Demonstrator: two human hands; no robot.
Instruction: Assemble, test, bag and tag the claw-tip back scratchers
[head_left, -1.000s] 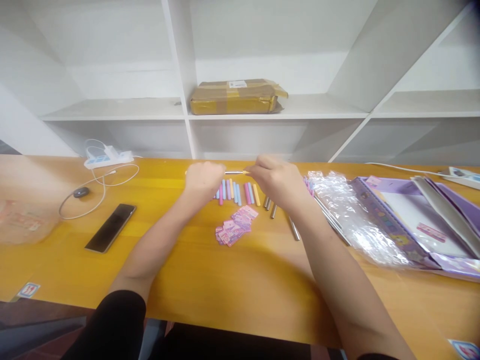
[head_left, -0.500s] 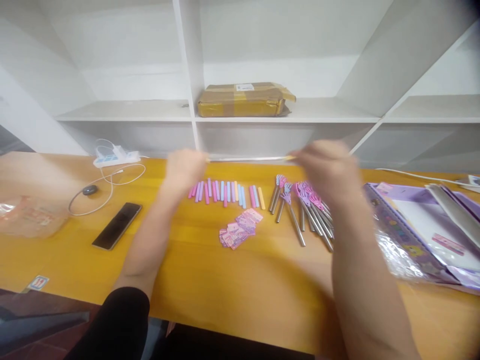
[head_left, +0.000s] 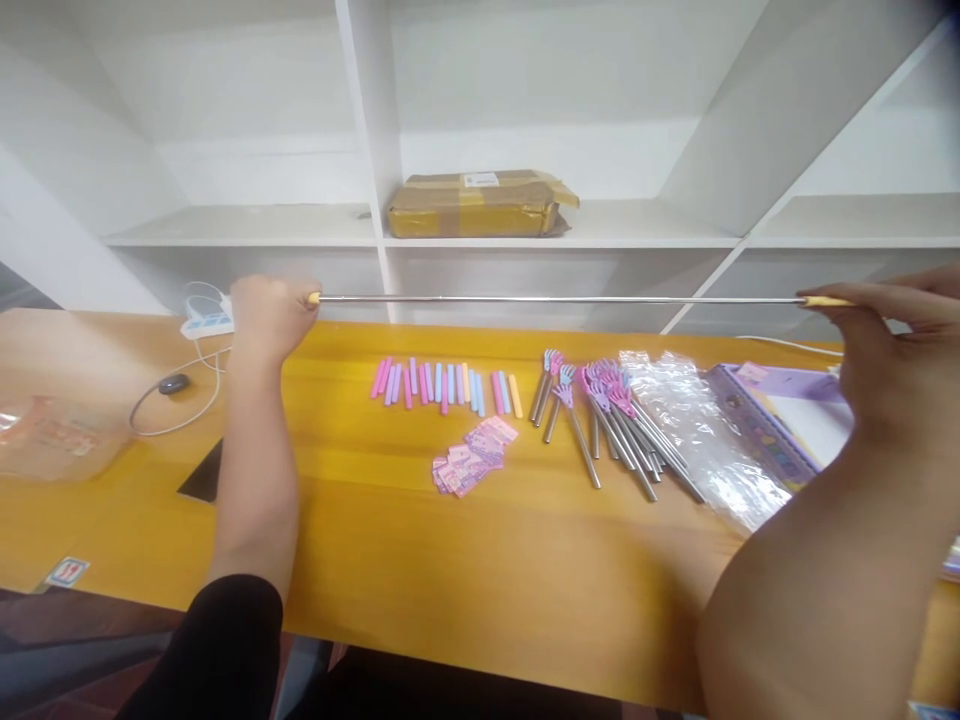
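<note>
A thin silver telescopic back scratcher (head_left: 555,299) with yellow ends stretches level above the back of the table, drawn out long. My left hand (head_left: 271,312) is closed in a fist round its left end, where only a bit of yellow shows. At the other end, my right hand (head_left: 892,330) pinches the yellow tip between thumb and fingers. Several more back scratchers (head_left: 622,430), with pink, purple and blue hand-shaped heads and metal rods, lie on the table between my arms. Left of them runs a row of coloured handle sleeves (head_left: 442,385). Small pink cards (head_left: 474,458) lie fanned out in front.
Clear plastic bags (head_left: 697,430) and a purple box (head_left: 780,410) lie on the right of the wooden table (head_left: 480,580). A taped carton (head_left: 480,205) rests on the white shelf. To the left are a phone (head_left: 202,475), partly hidden, a cable and a power strip (head_left: 206,325).
My hands have moved far apart, the left going left and the right going right. The rod between them has been pulled out much longer. The plastic bags show more fully.
</note>
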